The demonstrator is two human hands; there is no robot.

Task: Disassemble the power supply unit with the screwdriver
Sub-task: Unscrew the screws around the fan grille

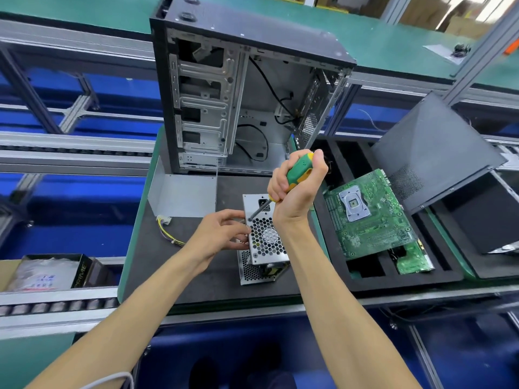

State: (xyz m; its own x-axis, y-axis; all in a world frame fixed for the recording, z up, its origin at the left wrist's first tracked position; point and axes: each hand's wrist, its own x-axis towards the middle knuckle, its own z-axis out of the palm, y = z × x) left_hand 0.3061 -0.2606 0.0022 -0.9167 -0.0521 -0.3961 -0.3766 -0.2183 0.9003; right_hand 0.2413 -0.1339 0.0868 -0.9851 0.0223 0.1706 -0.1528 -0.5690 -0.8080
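On the dark worktop, we are steadying the perforated steel power supply unit with our left hand, fingers curled round it; our right hand is clenching the green-yellow screwdriver.

Electronics assembly line, probably factory; roller conveyor; aluminium framing; stripped PC case; motherboard.

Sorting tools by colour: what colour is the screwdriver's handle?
Green with yellow patches; the head view shows the screwdriver in the right hand.

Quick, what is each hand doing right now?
Left hand: holds the power supply unit steady.
Right hand: grips the screwdriver.
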